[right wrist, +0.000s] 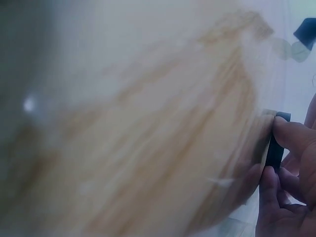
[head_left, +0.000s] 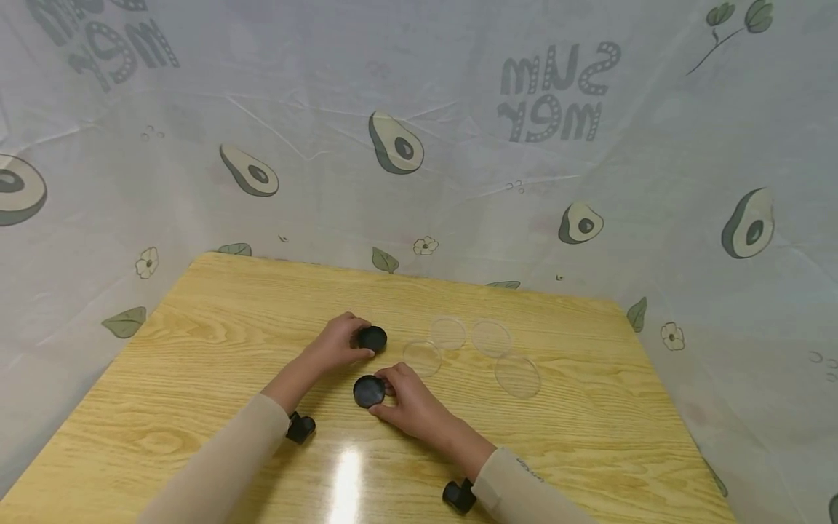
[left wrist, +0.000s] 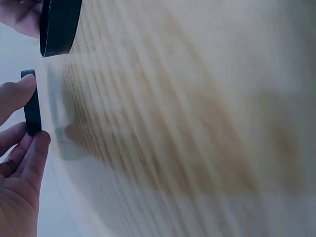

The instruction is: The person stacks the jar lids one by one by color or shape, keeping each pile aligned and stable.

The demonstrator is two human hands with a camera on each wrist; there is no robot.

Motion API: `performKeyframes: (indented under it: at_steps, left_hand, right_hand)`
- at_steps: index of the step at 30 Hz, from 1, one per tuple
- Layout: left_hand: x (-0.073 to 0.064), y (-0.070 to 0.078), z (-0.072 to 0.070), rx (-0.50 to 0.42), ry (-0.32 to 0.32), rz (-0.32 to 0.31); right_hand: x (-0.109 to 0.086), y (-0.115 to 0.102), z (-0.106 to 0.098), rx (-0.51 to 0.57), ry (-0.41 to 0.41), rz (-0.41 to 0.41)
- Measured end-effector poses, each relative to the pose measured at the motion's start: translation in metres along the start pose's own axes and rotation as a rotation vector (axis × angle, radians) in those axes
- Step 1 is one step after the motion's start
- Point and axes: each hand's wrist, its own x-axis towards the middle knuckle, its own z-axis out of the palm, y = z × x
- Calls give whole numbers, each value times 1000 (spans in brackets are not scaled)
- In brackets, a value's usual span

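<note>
My left hand (head_left: 337, 343) pinches a shallow round black lid (head_left: 373, 339) by its edge. Closer to me, the right hand (head_left: 415, 406) grips a second round black lid (head_left: 369, 391) between thumb and fingers, its face turned up. In the left wrist view, thumb and fingers of the left hand (left wrist: 22, 187) hold the first lid (left wrist: 32, 108) edge-on, and the second lid (left wrist: 63, 27) appears larger above it. The right wrist view shows the right hand (right wrist: 289, 182) with its lid (right wrist: 279, 143) at the tabletop.
Several clear thin discs lie to the right of the lids, among them a near-left disc (head_left: 422, 358) and a right-hand disc (head_left: 518, 376). Beneath everything is a wood-grain table (head_left: 589, 429). Behind it hangs a printed curtain (head_left: 314, 131).
</note>
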Motion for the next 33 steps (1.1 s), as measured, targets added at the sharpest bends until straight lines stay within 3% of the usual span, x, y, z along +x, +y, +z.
performKeyframes:
  at_steps: [14, 23, 33]
  left_hand:
    - [-31, 9, -6, -65, -32, 17]
    - [-43, 15, -7, -94, -45, 34]
    - [-57, 11, -10, -69, -71, 57]
  right_hand:
    - [-2, 0, -1, 20, -8, -2]
    - [0, 1, -1, 14, -3, -1]
    - [1, 1, -1, 12, -6, 13]
